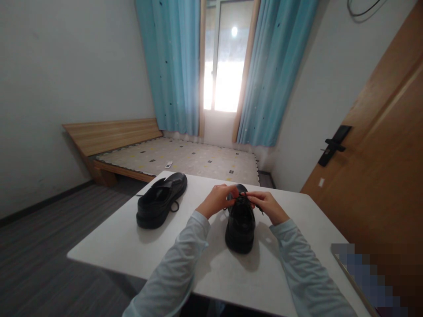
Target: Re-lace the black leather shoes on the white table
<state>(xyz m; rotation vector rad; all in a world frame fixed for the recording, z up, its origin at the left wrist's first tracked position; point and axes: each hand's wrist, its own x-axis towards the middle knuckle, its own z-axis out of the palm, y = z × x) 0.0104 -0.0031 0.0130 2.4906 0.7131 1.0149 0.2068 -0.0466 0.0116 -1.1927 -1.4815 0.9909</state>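
A black lace-up shoe (240,231) stands on the white table (205,277), its heel towards me and its toe pointing away. My left hand (220,199) is closed at the laces from the left side, fingers bent over the shoe's front. From the right, my right hand (267,204) pinches a black shoelace (259,209), whose loose end hangs below the fingers. Exactly how the lace runs between the two hands is too small to make out. A second black shoe (160,202) sits to the left, with a loop of its lace lying on the table.
Beyond the table is a bed (198,158) with a patterned mattress, a small white remote (168,165) lying on it. Blue curtains (175,66) flank a bright window. A wooden door (380,167) with a black handle (333,145) is at the right.
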